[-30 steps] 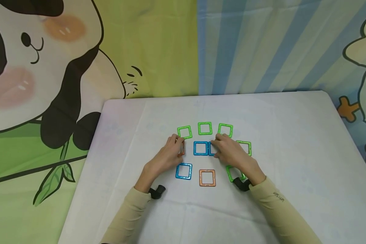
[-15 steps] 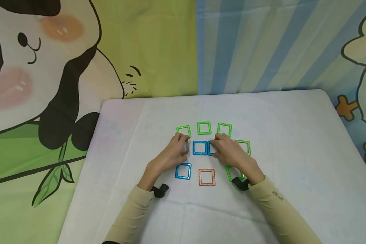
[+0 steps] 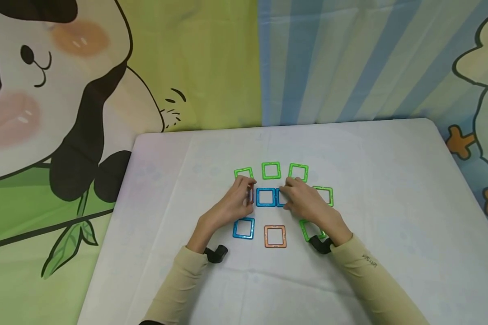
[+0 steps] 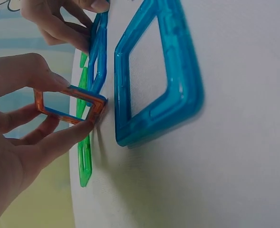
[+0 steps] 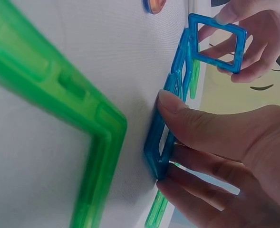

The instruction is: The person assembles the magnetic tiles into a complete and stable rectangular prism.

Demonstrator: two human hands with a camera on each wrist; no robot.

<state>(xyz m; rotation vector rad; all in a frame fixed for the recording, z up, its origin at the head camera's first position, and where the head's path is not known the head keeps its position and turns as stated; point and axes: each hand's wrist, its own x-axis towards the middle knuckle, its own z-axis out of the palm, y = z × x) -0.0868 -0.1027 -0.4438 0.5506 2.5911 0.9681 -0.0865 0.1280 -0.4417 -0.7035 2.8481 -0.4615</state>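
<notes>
My left hand (image 3: 232, 201) pinches a square magnetic tile frame (image 4: 96, 110) between thumb and fingers. The tile is tilted up steeply, its orange side toward the left wrist and its blue face toward the right. Its lower edge is close by the left side of a flat blue tile (image 3: 265, 190). A second blue tile (image 5: 154, 137) adjoins that one on the right, edge to edge. My right hand (image 3: 305, 198) grips this second tile at its outer edges, thumb on the near side and fingertips on the far side, covering much of it in the head view.
Behind the pair lie several green tiles (image 3: 270, 164), with one more at right (image 3: 330, 197). Nearer are a blue tile (image 3: 244, 237), an orange tile (image 3: 275, 246) and a green tile (image 3: 305, 232) partly under the right wrist's black camera (image 3: 320, 245). A printed cloth hangs behind the table.
My left hand has moved right with the orange-and-blue tile, bringing it up to the flat blue pair and turning it more upright. The right hand has stayed on its blue tile.
</notes>
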